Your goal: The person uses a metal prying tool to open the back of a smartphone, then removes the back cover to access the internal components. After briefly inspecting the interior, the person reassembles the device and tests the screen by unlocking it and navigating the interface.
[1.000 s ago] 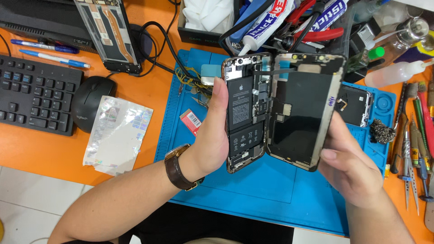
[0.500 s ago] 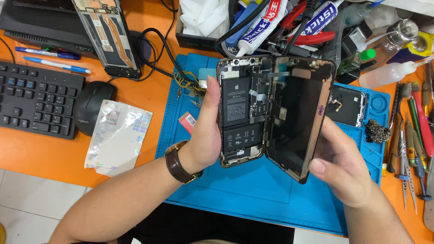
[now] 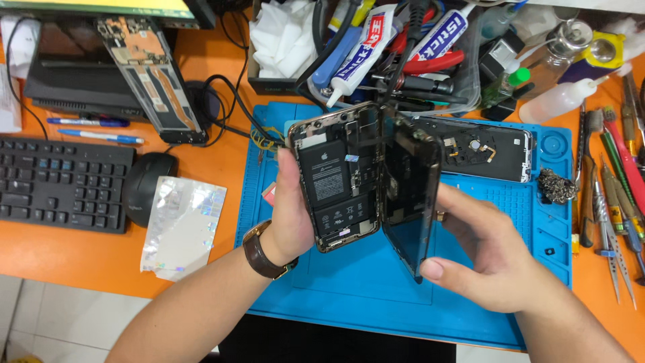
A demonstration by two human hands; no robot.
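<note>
My left hand [image 3: 287,215] grips the opened smartphone body [image 3: 336,178] from behind, its black battery and boards facing me, above the blue repair mat [image 3: 376,289]. The phone's screen panel [image 3: 411,195] stands hinged along the body's right edge, swung nearly edge-on to me. My right hand [image 3: 490,259] holds that panel, thumb at its lower corner, fingers behind it. A brown watch sits on my left wrist.
Another opened phone shell [image 3: 480,149] lies at the mat's back. A box of glue tubes and pliers [image 3: 390,47] stands behind. Tweezers and brushes [image 3: 615,195] lie right; keyboard [image 3: 60,183], mouse [image 3: 144,187], foil pouch [image 3: 181,225] and a disassembled phone [image 3: 151,81] lie left.
The screen panel has swung from lying open toward the right to nearly edge-on, closing toward the phone body. Both hands shifted slightly left with it.
</note>
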